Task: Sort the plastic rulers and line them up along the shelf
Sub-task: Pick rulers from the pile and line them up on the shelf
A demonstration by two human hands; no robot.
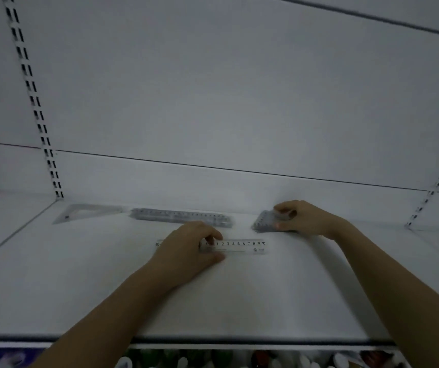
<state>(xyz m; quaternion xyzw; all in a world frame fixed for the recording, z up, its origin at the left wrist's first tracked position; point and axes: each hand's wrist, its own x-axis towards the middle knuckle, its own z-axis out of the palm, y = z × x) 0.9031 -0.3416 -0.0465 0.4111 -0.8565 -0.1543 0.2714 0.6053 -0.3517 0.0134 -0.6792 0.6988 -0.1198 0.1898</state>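
Your fingers curl down over the middle of a clear ruler [235, 246] that lies flat on the shelf [266, 293]: your left hand [186, 248] pinches it, fingertips on its far edge and thumb on its near edge. The ruler runs left to right, and its left part is hidden under your hand. Your right hand [302, 217] sits farther back and to the right, with its fingers and thumb clenched around a stack of rulers [265, 221]. The stack's left end pokes out of your grip and rests near the back of the shelf.

Along the back wall, to the left of your hands, a second stack [184, 217] lies lengthwise, just beyond your left knuckles. Farther left, a clear set square [85, 212] lies flat, with its point toward that stack and close to it. Nothing lies between your two hands. Your own left hand is what covers the single ruler's middle.

The ruler's printed scale reads 1 to 10 toward the right, and a 10 shows at its left end. A small dark logo sits near its right end, too blurred to read. The markings on both stacks are blurred as well.

Slotted uprights [34, 102] run up the back panel at left and right. Below the shelf's front lip, goods [213, 358] on a lower level show as blurred colours.
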